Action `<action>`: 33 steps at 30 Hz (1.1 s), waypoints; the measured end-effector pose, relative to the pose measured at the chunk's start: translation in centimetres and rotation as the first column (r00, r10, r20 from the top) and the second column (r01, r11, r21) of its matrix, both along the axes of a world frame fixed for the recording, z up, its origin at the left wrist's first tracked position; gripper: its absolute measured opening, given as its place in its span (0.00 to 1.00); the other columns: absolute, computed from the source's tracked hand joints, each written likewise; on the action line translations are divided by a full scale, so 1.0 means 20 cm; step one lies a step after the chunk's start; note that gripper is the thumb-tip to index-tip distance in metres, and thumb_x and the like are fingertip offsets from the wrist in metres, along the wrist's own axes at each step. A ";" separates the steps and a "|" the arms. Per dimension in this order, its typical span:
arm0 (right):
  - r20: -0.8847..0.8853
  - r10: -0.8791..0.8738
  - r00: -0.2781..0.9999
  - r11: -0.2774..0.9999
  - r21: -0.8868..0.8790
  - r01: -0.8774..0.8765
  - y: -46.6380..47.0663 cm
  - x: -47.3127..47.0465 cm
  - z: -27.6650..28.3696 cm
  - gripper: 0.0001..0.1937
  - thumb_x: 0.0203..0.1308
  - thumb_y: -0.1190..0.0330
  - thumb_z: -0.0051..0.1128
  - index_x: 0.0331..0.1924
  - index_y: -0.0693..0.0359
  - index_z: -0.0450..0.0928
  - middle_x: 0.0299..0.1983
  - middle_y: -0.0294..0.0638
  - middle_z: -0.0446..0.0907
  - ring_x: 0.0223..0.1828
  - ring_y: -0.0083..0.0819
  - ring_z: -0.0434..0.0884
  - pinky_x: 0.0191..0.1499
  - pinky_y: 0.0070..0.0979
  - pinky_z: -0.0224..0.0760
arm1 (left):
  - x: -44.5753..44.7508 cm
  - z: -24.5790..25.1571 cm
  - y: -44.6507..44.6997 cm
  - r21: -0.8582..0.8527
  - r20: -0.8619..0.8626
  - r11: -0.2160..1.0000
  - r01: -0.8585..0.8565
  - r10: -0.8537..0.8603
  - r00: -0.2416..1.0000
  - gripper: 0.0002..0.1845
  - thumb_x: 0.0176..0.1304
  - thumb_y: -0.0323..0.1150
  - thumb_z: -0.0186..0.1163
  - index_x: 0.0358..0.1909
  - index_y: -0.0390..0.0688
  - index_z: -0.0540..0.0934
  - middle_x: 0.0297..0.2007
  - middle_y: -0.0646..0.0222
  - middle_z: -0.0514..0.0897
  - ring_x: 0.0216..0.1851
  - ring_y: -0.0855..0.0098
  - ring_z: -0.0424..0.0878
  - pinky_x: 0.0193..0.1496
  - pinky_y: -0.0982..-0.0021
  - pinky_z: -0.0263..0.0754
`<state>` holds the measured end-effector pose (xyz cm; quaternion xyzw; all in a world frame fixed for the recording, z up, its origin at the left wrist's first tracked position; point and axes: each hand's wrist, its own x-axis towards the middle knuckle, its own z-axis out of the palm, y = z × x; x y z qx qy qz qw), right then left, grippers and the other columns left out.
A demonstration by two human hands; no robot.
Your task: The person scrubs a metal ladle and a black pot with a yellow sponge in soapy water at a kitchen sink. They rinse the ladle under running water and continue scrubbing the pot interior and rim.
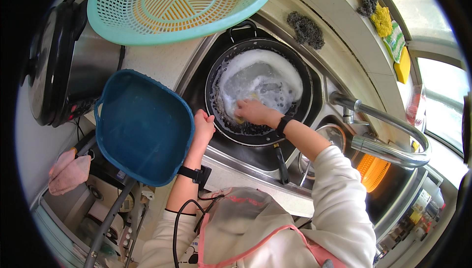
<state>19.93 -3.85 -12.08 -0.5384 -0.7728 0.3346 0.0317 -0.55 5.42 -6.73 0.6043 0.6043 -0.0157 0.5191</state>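
A black pan (pixel 309 83) with sudsy water sits in the left sink basin, its looped handle (pixel 241 24) pointing away from me. Inside it, my right hand (pixel 256 113) presses down near the lower left part, with bits of a yellow scrubber (pixel 240 120) showing around the fingers. My left hand (pixel 204 126) has its fingers curled at the pan's left rim; whether it grips the rim is hidden. Beside that hand, a blue plastic basin (pixel 143 124) overlaps my left wristband. White foam (pixel 271 59) rings the water.
A chrome faucet (pixel 391 120) arches at right, over an orange basket (pixel 372 172). A glass lid (pixel 332 137) lies in the right sink. Steel wool (pixel 306 30) rests behind the pan. A green colander (pixel 184 33) and an electric cooker (pixel 88 61) stand at left. A black-handled utensil (pixel 282 164) lies in front.
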 end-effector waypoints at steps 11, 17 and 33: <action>0.000 -0.765 0.644 0.635 0.167 0.754 0.41 0.20 -0.09 0.12 0.51 0.77 0.49 0.43 0.61 0.69 0.40 0.57 0.71 0.42 0.56 0.72 0.44 0.44 0.68 | 0.01 0.01 0.00 -0.034 0.002 0.999 -0.029 0.029 1.000 0.11 0.58 0.26 0.60 0.25 0.36 0.67 0.16 0.63 0.76 0.16 0.72 0.80 0.17 0.73 0.75; -0.425 -0.880 0.210 0.138 0.195 0.971 0.59 0.15 -0.18 0.11 0.49 0.80 0.49 0.38 0.66 0.65 0.37 0.57 0.69 0.41 0.54 0.68 0.44 0.41 0.63 | 0.02 0.03 0.01 -0.015 0.005 1.000 -0.011 0.011 1.000 0.11 0.58 0.26 0.60 0.24 0.36 0.67 0.16 0.64 0.76 0.16 0.71 0.80 0.17 0.73 0.73; -0.032 -0.517 0.855 0.746 -0.506 0.432 0.17 -0.33 -0.11 0.14 0.47 0.75 0.49 0.41 0.65 0.69 0.34 0.55 0.75 0.40 0.55 0.73 0.42 0.42 0.68 | -0.01 -0.04 -0.01 0.012 0.000 0.996 -0.085 0.085 0.996 0.09 0.59 0.26 0.59 0.26 0.36 0.69 0.16 0.65 0.75 0.14 0.71 0.78 0.16 0.71 0.73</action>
